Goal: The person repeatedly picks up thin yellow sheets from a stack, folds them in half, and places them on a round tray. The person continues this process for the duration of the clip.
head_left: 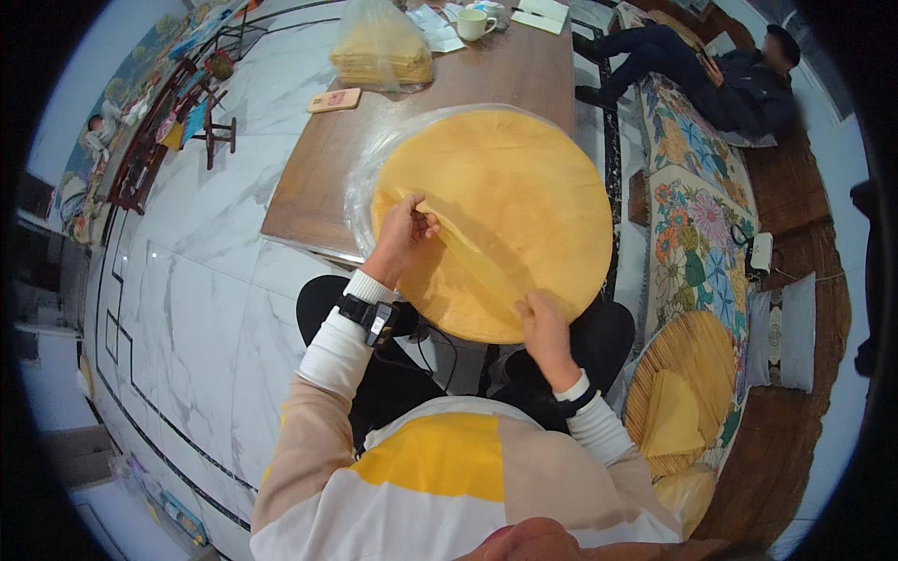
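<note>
A stack of large, round, thin yellow sheets (519, 175), which look like flatbread, lies on clear plastic (359, 189) at the near end of the wooden table. The stack overhangs the table's near edge above my knees. My left hand (410, 228) pinches the top sheet at the left side and holds it raised. At the near right, my right hand (544, 329) grips the same sheet. Its lifted edge (477, 256) runs as a fold between both hands and casts a shadow on the sheets below.
On the wooden table (302, 182) are a phone (334, 100), a plastic bag of folded sheets (382, 56), a cup (474, 24) and a notebook (540, 14). A slatted round tray (638, 393) with a folded sheet (670, 414) rests on the bench at right. A person (736, 84) reclines farther along.
</note>
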A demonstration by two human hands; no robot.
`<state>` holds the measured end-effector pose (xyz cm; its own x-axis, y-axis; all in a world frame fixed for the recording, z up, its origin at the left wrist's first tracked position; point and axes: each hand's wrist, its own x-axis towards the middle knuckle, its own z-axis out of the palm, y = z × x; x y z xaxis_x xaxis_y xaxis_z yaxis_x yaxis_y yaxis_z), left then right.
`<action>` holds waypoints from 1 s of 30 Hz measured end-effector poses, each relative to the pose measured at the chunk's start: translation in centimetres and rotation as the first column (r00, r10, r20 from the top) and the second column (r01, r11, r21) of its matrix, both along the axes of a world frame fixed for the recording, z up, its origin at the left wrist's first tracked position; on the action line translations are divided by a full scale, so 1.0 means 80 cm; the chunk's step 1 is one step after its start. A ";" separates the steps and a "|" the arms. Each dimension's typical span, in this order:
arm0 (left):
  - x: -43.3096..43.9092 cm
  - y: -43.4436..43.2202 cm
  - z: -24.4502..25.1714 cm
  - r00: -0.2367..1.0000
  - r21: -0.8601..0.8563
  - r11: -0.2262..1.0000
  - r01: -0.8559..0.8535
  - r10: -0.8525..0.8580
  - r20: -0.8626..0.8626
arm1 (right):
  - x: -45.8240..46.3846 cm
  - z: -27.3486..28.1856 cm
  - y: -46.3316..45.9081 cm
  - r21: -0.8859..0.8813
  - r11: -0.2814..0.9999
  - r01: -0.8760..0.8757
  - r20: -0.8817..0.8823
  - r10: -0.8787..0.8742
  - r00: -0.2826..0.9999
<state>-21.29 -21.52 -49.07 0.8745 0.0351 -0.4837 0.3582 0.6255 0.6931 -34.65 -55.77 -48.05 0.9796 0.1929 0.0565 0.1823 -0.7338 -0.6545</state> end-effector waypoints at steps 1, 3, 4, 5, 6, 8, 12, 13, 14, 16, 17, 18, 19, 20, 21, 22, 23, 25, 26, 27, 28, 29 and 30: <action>0.012 0.003 0.001 0.998 0.089 0.995 0.054 -0.055 0.011 | 0.013 -0.002 -0.011 0.044 0.997 0.057 -0.050 -0.055 0.997; 0.038 0.012 0.008 0.987 0.251 0.955 0.156 -0.142 -0.073 | 0.056 0.000 -0.039 0.088 0.993 0.078 0.063 -0.083 0.995; 0.057 0.022 0.016 0.970 0.243 0.941 0.235 -0.212 -0.119 | 0.078 0.002 -0.049 0.080 0.996 0.048 0.112 -0.057 0.992; 0.064 0.028 0.022 0.965 0.263 0.930 0.255 -0.227 -0.133 | 0.099 0.004 -0.056 0.072 0.997 0.033 0.137 -0.043 0.990; 0.076 0.034 0.030 0.960 0.290 0.918 0.270 -0.234 -0.153 | 0.119 0.007 -0.059 0.066 0.998 0.015 0.177 -0.027 0.984; 0.095 0.044 0.047 0.929 0.320 0.878 0.356 -0.297 -0.220 | 0.154 0.016 -0.064 0.081 0.996 -0.035 0.254 0.014 0.967; 0.128 0.039 0.075 0.946 0.347 0.880 0.324 -0.292 -0.142 | 0.223 0.047 -0.081 0.114 0.986 -0.121 0.245 0.090 0.965; 0.137 0.036 0.081 0.944 0.354 0.875 0.329 -0.308 -0.115 | 0.238 0.057 -0.091 0.100 0.987 -0.128 0.231 0.102 0.968; 0.147 0.032 0.088 0.943 0.357 0.873 0.332 -0.319 -0.098 | 0.251 0.065 -0.097 0.106 0.983 -0.147 0.229 0.120 0.966; 0.166 0.021 0.104 0.937 0.344 0.874 0.343 -0.342 -0.065 | 0.274 0.078 -0.105 0.059 0.990 -0.127 0.242 0.110 0.964; 0.173 0.015 0.113 0.941 0.348 0.877 0.330 -0.336 -0.045 | 0.283 0.084 -0.108 0.063 0.990 -0.125 0.255 0.105 0.961; 0.181 0.007 0.124 0.946 0.358 0.880 0.313 -0.323 -0.033 | 0.291 0.090 -0.113 0.019 0.992 -0.123 0.303 0.111 0.946; 0.186 -0.002 0.133 0.953 0.362 0.885 0.292 -0.303 -0.028 | 0.294 0.095 -0.116 -0.006 0.996 -0.089 0.261 0.087 0.961; 0.192 -0.013 0.144 0.948 0.399 0.868 0.294 -0.318 -0.006 | 0.298 0.100 -0.119 -0.024 0.998 -0.053 0.227 0.057 0.972; 0.198 -0.024 0.155 0.937 0.408 0.856 0.318 -0.350 0.004 | 0.300 0.104 -0.122 -0.044 0.999 -0.012 0.179 0.020 0.984; 0.206 -0.035 0.167 0.925 0.417 0.843 0.340 -0.381 0.015 | 0.301 0.109 -0.126 -0.010 1.000 -0.006 0.078 0.006 0.997; 0.210 -0.044 0.176 0.912 0.426 0.829 0.361 -0.410 0.026 | 0.296 0.112 -0.132 0.022 1.000 0.008 -0.039 -0.007 0.999; 0.217 -0.061 0.191 0.888 0.453 0.796 0.401 -0.460 0.023 | 0.285 0.112 -0.143 0.162 0.987 0.011 -0.290 0.037 0.956; 0.217 -0.066 0.195 0.885 0.464 0.789 0.401 -0.466 0.027 | 0.270 0.109 -0.150 0.271 0.963 0.012 -0.411 0.104 0.906; 0.218 -0.067 0.197 0.874 0.467 0.785 0.408 -0.483 0.047 | 0.256 0.103 -0.158 0.376 0.926 0.029 -0.515 0.183 0.838; 0.218 -0.066 0.197 0.896 0.461 0.804 0.375 -0.443 0.043 | 0.242 0.093 -0.165 0.440 0.894 0.083 -0.547 0.194 0.814; 0.216 -0.061 0.195 0.908 0.442 0.826 0.350 -0.415 0.058 | 0.226 0.080 -0.169 0.498 0.856 0.140 -0.577 0.207 0.790; 0.215 -0.054 0.192 0.920 0.416 0.850 0.324 -0.385 0.069 | 0.212 0.065 -0.174 0.453 0.881 0.137 -0.594 0.184 0.783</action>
